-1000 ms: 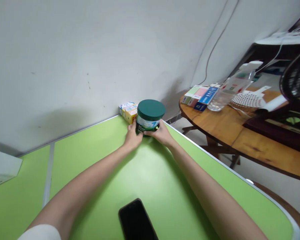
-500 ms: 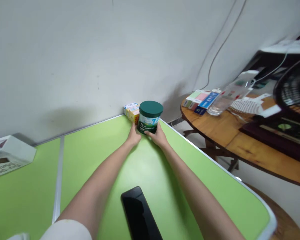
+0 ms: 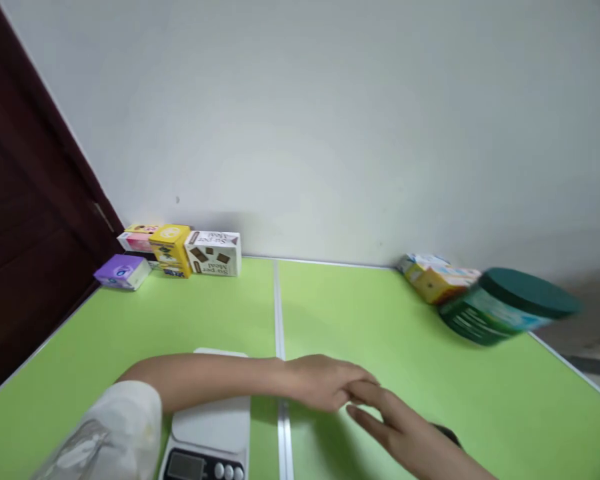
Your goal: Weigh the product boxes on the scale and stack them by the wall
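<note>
My left hand [image 3: 323, 381] reaches across the middle of the green table, its visible fingers stretched to the right. There it meets my right hand [image 3: 405, 427], whose thumb stands apart from its fingers. The fingertips overlap and seem to touch; no object shows between them. Under my left forearm lies a white kitchen scale [image 3: 213, 427] with a dark display and round buttons. Behind my right wrist the dark end of a phone [image 3: 447, 435] peeks out. At the right, a green lidded tub [image 3: 500, 310], slightly blurred, stands apart from both hands.
Small yellow and white boxes [image 3: 437, 277] sit by the wall beside the tub. At the back left are a white Super Meal box [image 3: 213, 253], a yellow box [image 3: 171, 250], a pink box [image 3: 137, 241] and a purple pack [image 3: 123, 271]. A metal seam [image 3: 279, 320] divides the tabletop.
Both hands have let go of the green tub and come back together over the table's middle. The view has swung left, bringing the scale and the left-hand boxes into sight.
</note>
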Demonstrator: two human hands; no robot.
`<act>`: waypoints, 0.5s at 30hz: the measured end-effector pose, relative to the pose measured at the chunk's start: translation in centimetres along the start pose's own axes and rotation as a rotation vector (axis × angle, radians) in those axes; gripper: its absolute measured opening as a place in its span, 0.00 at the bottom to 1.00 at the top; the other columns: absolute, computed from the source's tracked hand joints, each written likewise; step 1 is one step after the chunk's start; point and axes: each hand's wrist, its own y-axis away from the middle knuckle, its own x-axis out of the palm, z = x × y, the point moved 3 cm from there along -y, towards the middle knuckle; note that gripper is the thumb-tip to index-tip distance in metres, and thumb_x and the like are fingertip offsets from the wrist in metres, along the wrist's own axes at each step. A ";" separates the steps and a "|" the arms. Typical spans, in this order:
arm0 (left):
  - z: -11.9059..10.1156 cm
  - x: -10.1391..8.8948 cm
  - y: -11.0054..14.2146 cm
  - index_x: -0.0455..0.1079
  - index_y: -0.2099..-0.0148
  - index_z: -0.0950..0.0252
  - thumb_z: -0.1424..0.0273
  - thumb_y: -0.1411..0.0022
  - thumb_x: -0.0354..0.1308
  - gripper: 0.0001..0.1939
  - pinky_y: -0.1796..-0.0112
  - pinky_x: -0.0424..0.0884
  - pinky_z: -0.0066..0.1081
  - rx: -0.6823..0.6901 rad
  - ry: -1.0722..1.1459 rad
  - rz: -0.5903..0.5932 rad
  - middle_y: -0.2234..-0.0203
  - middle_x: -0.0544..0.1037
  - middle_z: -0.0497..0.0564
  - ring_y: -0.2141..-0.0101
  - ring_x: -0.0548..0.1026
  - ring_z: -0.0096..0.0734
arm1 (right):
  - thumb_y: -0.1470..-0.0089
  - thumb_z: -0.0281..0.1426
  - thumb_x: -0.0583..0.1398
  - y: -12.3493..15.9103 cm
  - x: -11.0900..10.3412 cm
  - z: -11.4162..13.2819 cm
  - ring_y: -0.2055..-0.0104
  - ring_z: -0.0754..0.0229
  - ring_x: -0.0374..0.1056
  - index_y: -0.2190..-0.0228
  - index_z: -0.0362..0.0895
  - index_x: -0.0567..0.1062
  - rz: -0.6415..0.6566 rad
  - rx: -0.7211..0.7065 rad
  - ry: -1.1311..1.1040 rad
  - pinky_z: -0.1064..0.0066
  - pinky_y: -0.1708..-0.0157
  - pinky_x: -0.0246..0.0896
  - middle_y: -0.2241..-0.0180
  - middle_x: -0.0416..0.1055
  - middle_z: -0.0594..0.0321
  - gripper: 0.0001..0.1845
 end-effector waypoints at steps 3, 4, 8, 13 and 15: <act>2.2 -2.8 7.3 0.66 0.45 0.63 0.80 0.46 0.48 0.26 0.60 0.72 0.32 -0.073 0.088 -0.137 0.58 0.78 0.51 0.59 0.76 0.35 | 0.44 0.36 0.56 -4.3 2.9 6.1 0.49 0.50 0.67 0.56 0.44 0.73 0.254 -0.073 -0.031 0.57 0.47 0.61 0.52 0.71 0.52 0.16; 3.3 -3.7 9.5 0.67 0.47 0.63 0.81 0.48 0.49 0.25 0.62 0.72 0.31 -0.093 0.116 -0.204 0.60 0.78 0.51 0.61 0.76 0.35 | 0.45 0.34 0.56 -6.1 3.9 7.8 0.50 0.51 0.67 0.56 0.44 0.73 0.331 -0.094 -0.057 0.58 0.49 0.62 0.52 0.71 0.54 0.15; 7.8 -6.3 16.3 0.68 0.47 0.67 0.82 0.51 0.49 0.27 0.60 0.73 0.32 -0.182 0.272 -0.480 0.59 0.78 0.54 0.59 0.76 0.36 | 0.45 0.29 0.55 -13.4 8.1 13.0 0.59 0.57 0.68 0.62 0.42 0.72 0.496 -0.182 -0.148 0.63 0.58 0.65 0.62 0.71 0.59 0.09; 11.2 -8.8 20.9 0.68 0.47 0.71 0.83 0.52 0.49 0.28 0.51 0.71 0.37 -0.211 0.233 -0.648 0.54 0.76 0.59 0.53 0.74 0.40 | 0.47 0.26 0.55 -18.5 11.7 16.5 0.62 0.58 0.68 0.63 0.42 0.73 0.493 -0.290 -0.101 0.64 0.60 0.65 0.65 0.72 0.60 0.09; 11.9 -10.3 22.1 0.66 0.45 0.73 0.84 0.53 0.49 0.30 0.43 0.64 0.43 -0.212 0.070 -0.731 0.46 0.69 0.64 0.44 0.67 0.44 | 0.46 0.26 0.54 -19.8 12.2 16.8 0.61 0.56 0.69 0.62 0.42 0.73 0.398 -0.309 -0.018 0.62 0.59 0.66 0.64 0.73 0.58 0.11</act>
